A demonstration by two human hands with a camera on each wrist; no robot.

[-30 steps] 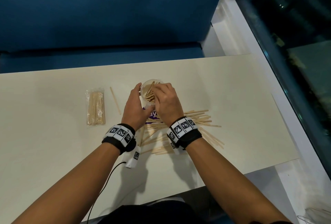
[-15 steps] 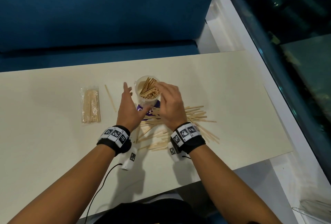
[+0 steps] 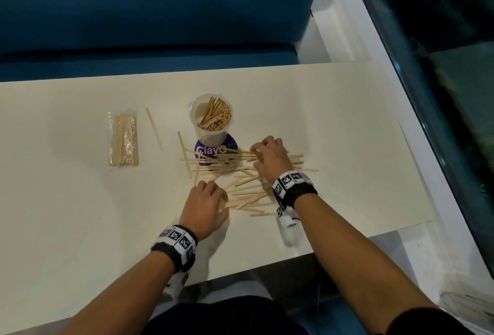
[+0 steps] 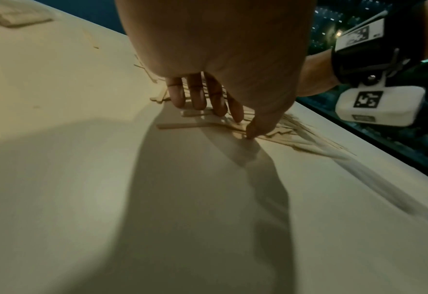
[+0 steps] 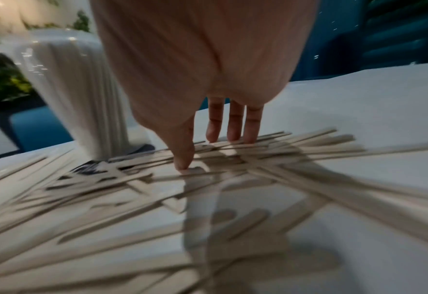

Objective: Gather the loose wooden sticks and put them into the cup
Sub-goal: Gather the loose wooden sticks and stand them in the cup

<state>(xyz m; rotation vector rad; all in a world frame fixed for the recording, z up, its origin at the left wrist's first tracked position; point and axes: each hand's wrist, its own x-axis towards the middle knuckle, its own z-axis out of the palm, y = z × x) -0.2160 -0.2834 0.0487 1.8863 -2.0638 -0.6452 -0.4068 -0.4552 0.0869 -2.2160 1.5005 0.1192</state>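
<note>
A clear plastic cup (image 3: 211, 115) holding several wooden sticks stands upright on the cream table (image 3: 66, 201). It appears blurred in the right wrist view as the cup (image 5: 82, 99). A pile of loose sticks (image 3: 240, 182) lies just in front of it. My right hand (image 3: 258, 158) is on the far right part of the pile, fingers and thumb pointing down and touching the sticks (image 5: 270, 159). My left hand (image 3: 217, 195) is at the pile's near left edge, straight fingers resting on sticks (image 4: 182, 125) and the thumb on the table. Neither hand holds anything.
A sealed clear bag of sticks (image 3: 123, 142) lies left of the cup, with a single stick (image 3: 154, 128) between them. A purple printed disc (image 3: 216, 151) lies under the cup. The table's near edge is by my wrists; a blue sofa (image 3: 160, 13) is behind.
Both hands left the cup and came down toward me onto the pile. The left hand let go of the cup; the sticks the right hand held now stand in it.
</note>
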